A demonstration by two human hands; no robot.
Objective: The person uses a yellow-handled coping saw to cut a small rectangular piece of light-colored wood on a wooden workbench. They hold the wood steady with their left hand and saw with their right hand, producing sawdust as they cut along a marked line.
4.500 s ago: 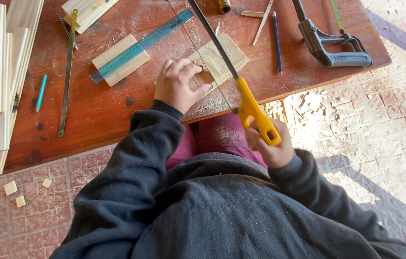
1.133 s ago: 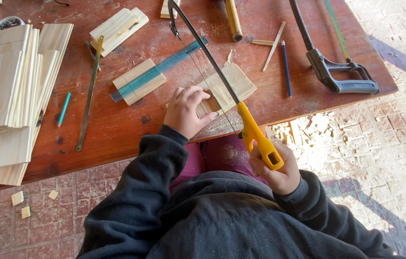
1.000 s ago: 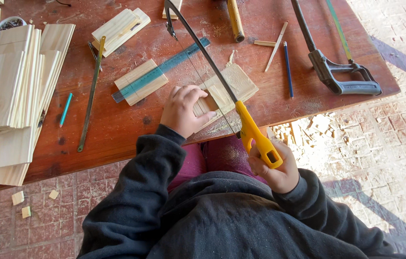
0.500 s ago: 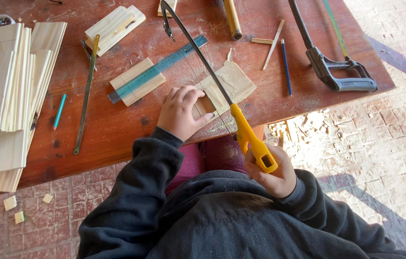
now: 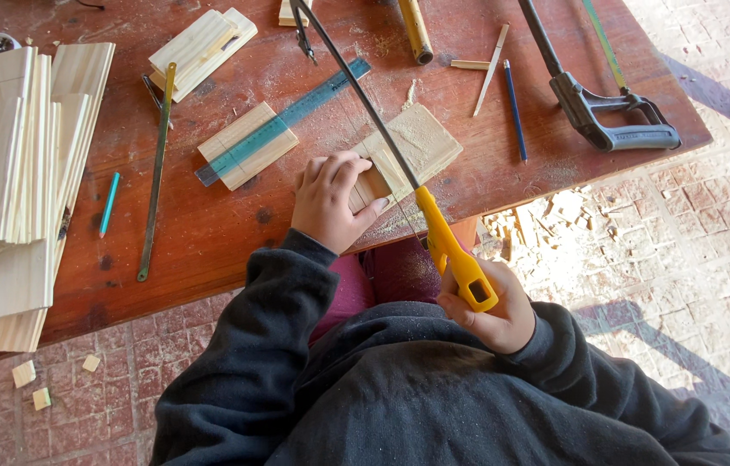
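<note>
Wood block (image 5: pixel 408 151) lies at the counter (image 5: pixel 209 233) near edge, half hidden under the pressing left hand (image 5: pixel 330 200). Right hand (image 5: pixel 490 315) grips the yellow-handled saw (image 5: pixel 447 250) off the edge; its blade tip is cut off.

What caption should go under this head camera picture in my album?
Left hand presses a small wood block on the red table while the right hand grips a yellow-handled saw.
</note>
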